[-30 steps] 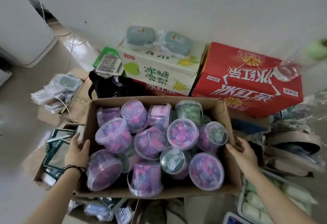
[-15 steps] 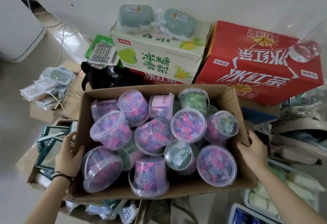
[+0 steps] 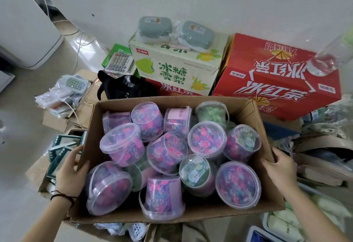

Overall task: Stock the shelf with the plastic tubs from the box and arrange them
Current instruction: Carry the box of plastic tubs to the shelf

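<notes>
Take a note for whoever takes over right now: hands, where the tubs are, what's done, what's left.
Left hand grips the left wall of the box; right hand grips its right wall.
Tubs: all those in view are in the box, jumbled, some upright, some on their sides.
Done: nothing stocked that shows; no shelf in view.
Left: bring the box to the shelf, set the tubs out, arrange them.

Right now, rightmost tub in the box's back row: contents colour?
Green; tub clearest in head view.
</notes>
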Tool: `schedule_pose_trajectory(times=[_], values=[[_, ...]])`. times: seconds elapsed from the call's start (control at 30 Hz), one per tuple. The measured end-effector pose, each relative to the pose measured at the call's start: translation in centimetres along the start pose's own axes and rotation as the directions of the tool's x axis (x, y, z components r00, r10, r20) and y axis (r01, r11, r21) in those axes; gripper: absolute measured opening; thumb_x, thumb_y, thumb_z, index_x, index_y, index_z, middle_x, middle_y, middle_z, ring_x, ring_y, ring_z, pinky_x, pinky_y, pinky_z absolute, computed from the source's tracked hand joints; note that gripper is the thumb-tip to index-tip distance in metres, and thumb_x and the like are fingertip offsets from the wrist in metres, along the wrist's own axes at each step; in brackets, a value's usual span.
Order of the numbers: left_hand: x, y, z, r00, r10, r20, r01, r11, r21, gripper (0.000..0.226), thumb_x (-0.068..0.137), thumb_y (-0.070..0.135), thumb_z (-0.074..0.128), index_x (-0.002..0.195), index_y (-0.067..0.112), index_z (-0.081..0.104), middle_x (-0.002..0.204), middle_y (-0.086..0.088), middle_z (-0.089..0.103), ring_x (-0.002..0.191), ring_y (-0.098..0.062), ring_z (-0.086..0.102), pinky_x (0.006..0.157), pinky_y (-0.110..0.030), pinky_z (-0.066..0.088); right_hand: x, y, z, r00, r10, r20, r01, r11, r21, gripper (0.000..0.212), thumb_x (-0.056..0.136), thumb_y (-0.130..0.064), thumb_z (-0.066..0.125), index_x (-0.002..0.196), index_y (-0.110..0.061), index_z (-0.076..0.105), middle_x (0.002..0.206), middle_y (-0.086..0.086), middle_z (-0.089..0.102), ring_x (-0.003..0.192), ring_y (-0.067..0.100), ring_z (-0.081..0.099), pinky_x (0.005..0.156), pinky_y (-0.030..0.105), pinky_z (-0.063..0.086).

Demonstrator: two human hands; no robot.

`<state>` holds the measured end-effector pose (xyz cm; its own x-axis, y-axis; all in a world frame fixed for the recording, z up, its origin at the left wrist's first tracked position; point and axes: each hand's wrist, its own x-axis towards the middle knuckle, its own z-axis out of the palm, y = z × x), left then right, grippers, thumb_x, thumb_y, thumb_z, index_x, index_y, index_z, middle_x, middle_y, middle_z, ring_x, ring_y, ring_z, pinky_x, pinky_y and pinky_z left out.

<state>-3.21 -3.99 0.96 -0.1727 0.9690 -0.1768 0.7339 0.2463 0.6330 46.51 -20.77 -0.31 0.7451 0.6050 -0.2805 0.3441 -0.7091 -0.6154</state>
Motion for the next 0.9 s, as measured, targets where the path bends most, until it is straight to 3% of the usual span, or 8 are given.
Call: schedule_pose_trajectory(times=[0.13, 0.2, 0.4, 0.67, 0.9], values=[[-2.2, 0.2, -1.8, 1.000, -0.020, 0.009, 0.020, 1.000, -0.006, 0.052, 0.084, -0.004, 0.063, 0.130, 0.018, 0.054, 0.083, -0.016, 0.063, 0.080, -0.030, 0.059, 0.080, -0.042, 0.046, -1.3, -0.1, -1.5, 1.000, 0.001, 0.010, 0.000, 1.000, -0.020, 0.036, 0.081, -0.003, 0.068, 0.117, -0.008, 0.067, 0.095, 0.010, 0.071, 0.092, 0.028, 0.063, 0.084, 0.036, 0.046], [-3.1, 0.1, -2.8, 0.999, -0.046, 0.024, 0.046, 0.999, -0.008, 0.054, 0.084, -0.004, 0.064, 0.128, 0.025, 0.053, 0.083, -0.013, 0.064, 0.081, -0.033, 0.061, 0.084, -0.049, 0.048, -1.8, -0.3, -2.4, 1.000, -0.004, 0.003, 0.004, 0.998, -0.056, 0.039, 0.081, -0.003, 0.069, 0.120, -0.004, 0.066, 0.102, 0.015, 0.071, 0.098, 0.033, 0.062, 0.087, 0.039, 0.045], [-6.2, 0.9, -5.2, 0.999, -0.043, 0.015, 0.044, 0.998, -0.047, 0.055, 0.083, -0.005, 0.064, 0.128, 0.024, 0.055, 0.083, -0.006, 0.064, 0.083, -0.030, 0.061, 0.086, -0.050, 0.048, -4.3, -1.8, -6.6, 1.000, -0.025, 0.012, 0.025, 1.000, -0.006, 0.032, 0.081, -0.002, 0.068, 0.111, -0.011, 0.069, 0.088, 0.008, 0.068, 0.086, 0.027, 0.060, 0.078, 0.035, 0.044], [-7.1, 2.8, -7.4, 0.998, 0.019, 0.057, -0.017, 0.999, -0.038, 0.050, 0.082, 0.009, 0.068, 0.129, 0.024, 0.055, 0.100, -0.009, 0.065, 0.089, -0.033, 0.062, 0.088, -0.051, 0.048, -8.3, -0.1, -10.2, 1.000, 0.006, -0.028, -0.004, 0.999, 0.049, 0.052, 0.075, -0.003, 0.069, 0.121, -0.026, 0.065, 0.102, 0.000, 0.073, 0.097, 0.023, 0.066, 0.091, 0.045, 0.051], [-6.6, 5.5, -9.8, 0.975, 0.103, 0.197, -0.096, 0.994, -0.047, 0.051, 0.083, -0.001, 0.067, 0.130, 0.016, 0.055, 0.094, -0.018, 0.067, 0.093, -0.038, 0.063, 0.085, -0.043, 0.044, -16.4, 1.4, -11.7, 0.978, 0.140, -0.154, -0.122, 0.986, 0.116, 0.053, 0.078, 0.006, 0.068, 0.128, -0.009, 0.061, 0.114, 0.009, 0.068, 0.107, 0.030, 0.062, 0.089, 0.036, 0.045]])
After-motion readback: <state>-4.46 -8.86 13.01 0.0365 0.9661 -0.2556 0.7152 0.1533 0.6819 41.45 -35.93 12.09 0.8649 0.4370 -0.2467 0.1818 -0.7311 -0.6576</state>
